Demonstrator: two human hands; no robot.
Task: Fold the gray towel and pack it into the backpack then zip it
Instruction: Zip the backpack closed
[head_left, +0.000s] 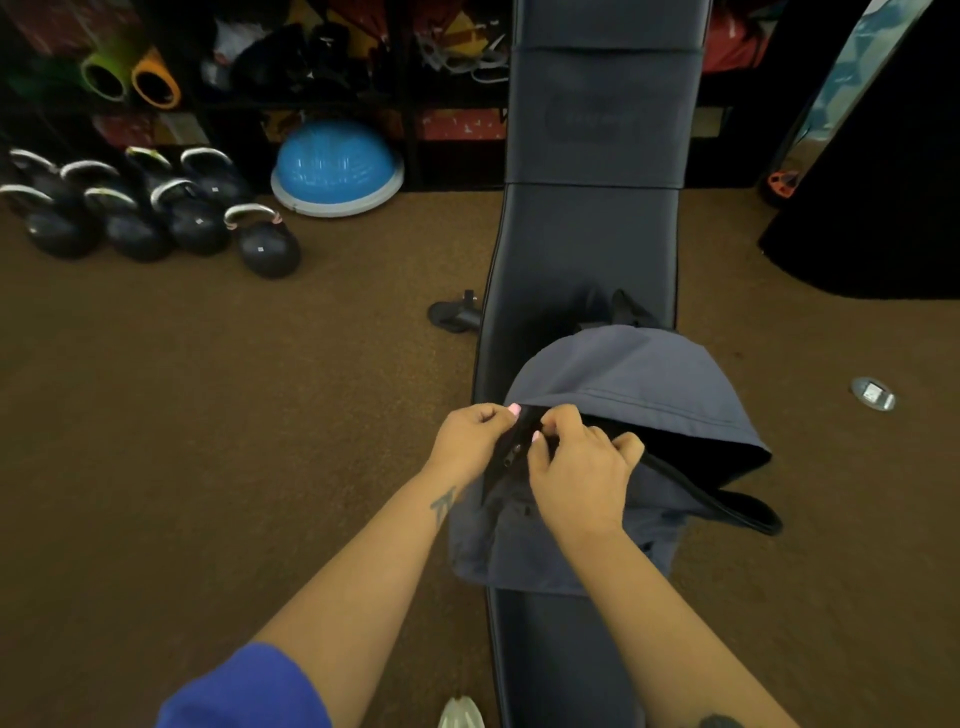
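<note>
1. Head camera view, looking forward and down: a gray backpack (618, 395) lies on a long black padded bench (587, 249) that runs away from the viewer across a brown floor (260, 415).
2. Two bare forearms reach in from the bottom edge; the left arm has a blue sleeve (244, 691) at its upper part.
3. The left hand (470, 439) sits at the left end of the backpack's opening, fingers curled, pinching the dark fabric beside the zipper.
4. The right hand (576, 467) is just beside it, almost touching, fingers curled over the zipper track; a small metal zipper pull (511, 454) shows between the two hands.
5. The backpack's main opening gapes on the right side, with the top flap lifted and a dark interior below it. The gray towel cannot be seen; whether it is inside cannot be told.
6. To the left on the floor stand black kettlebells (156, 213) in a cluster, and beyond them a blue half-dome balance trainer (337, 166).
7. Dark shelves (311, 62) of gym gear line the back wall.
8. A light-colored shoe tip (460, 714) shows at the bottom edge.
</note>
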